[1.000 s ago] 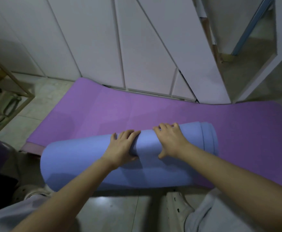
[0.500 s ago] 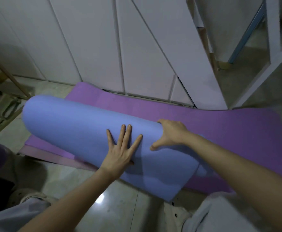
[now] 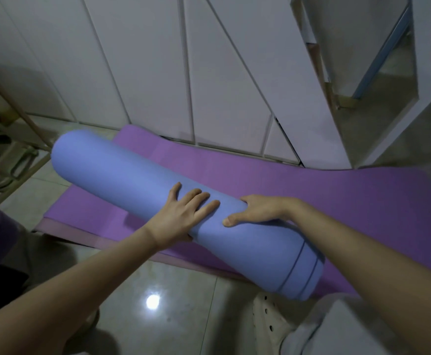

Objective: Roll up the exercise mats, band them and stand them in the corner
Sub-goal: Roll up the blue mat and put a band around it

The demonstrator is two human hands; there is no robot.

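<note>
A rolled blue exercise mat (image 3: 122,175) is lifted at its left end and slants down to the right, its lower end near my knee. My left hand (image 3: 183,213) lies on the roll's near side with fingers spread and straight. My right hand (image 3: 258,210) grips the roll from the right, thumb in front and fingers curled over the far side. A purple mat (image 3: 324,198) lies flat on the floor under the roll. No band is visible.
White cupboard doors (image 3: 209,73) stand right behind the purple mat. A wooden-framed rack (image 3: 12,139) is at the left. A white frame with a blue bar (image 3: 388,60) stands at the back right. My white shoe (image 3: 270,326) is on the glossy tiled floor (image 3: 158,303).
The blue roll left the floor; its left end rose and swung away while the right end came down toward me. My left hand went from curled over the roll to flat on it.
</note>
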